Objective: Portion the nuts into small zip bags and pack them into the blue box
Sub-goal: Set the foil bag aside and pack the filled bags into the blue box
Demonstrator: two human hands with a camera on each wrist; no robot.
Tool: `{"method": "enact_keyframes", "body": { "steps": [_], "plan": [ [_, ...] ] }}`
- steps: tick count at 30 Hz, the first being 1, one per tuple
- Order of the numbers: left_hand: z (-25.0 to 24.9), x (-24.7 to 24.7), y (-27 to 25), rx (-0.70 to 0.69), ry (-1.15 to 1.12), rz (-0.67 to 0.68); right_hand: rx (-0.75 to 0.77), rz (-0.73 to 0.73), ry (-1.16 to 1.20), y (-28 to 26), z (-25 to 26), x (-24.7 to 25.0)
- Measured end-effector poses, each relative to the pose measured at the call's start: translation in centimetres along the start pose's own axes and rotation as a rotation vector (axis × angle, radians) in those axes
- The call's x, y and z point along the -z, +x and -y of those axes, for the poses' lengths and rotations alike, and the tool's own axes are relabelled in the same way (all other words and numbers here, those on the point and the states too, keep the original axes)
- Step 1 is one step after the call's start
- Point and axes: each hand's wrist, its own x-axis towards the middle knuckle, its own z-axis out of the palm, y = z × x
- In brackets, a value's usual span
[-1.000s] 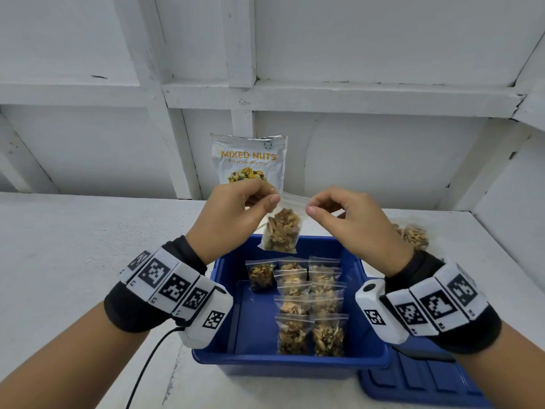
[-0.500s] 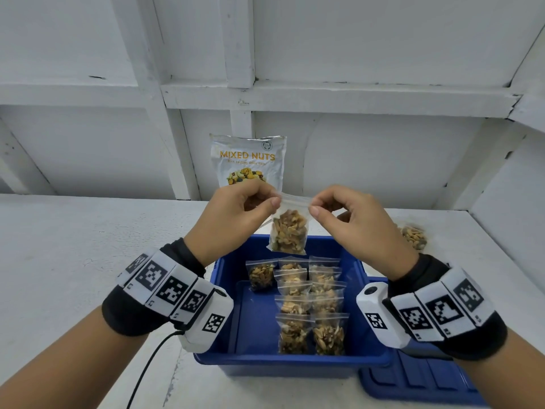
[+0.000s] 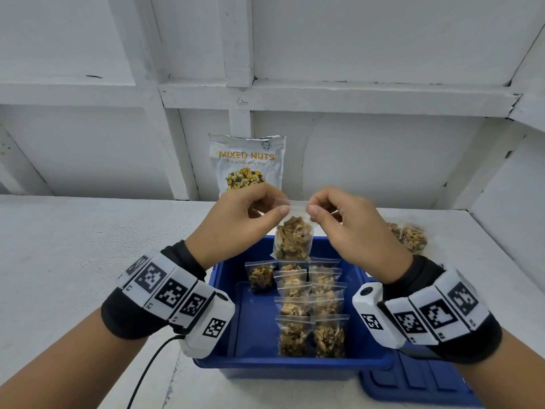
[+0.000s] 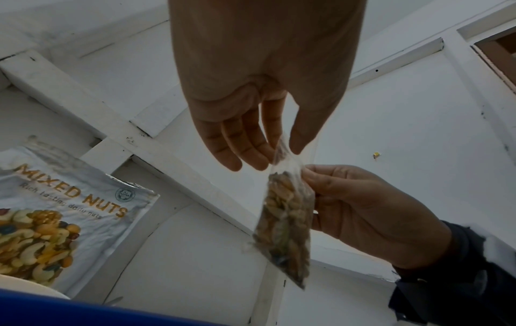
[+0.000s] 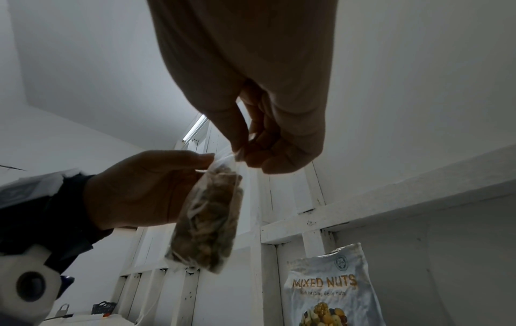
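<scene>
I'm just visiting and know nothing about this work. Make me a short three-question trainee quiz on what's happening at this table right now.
1. True or false: the small zip bag held over the blue box is pinched by one hand only.
2. Multiple choice: where does the MIXED NUTS pouch stand? A) inside the box B) upright against the white wall behind the box C) flat on the blue lid
3. Fill in: the filled bags already in the box lie mostly in ___ columns, with one extra bag to their left.

Key
1. False: the left hand and the right hand each pinch its top edge.
2. B
3. Two
</scene>
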Motion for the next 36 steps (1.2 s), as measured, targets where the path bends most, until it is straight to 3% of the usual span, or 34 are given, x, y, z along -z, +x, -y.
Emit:
{"method": "enact_keyframes", "body": {
  "steps": [9, 16, 27, 36],
  "plan": [
    [0.49, -0.55, 0.23, -0.082, 0.065, -0.05, 0.01, -0.008, 0.038, -0.13, 0.53, -0.23],
    [0.36, -0.66, 0.31, -0.039, -0.018, 0.002, 0.041, -0.011, 0.005, -0.12, 0.38, -0.17],
    [0.66, -0.88, 0.38, -0.167, 0.141, -0.03, 0.06, -0.026, 0.017, -0.16, 0.27, -0.48],
    [0.55, -0.81, 0.3, -0.18, 0.166, -0.015, 0.078, -0.031, 0.021, -0.03, 0.19, -0.59]
  ]
}}
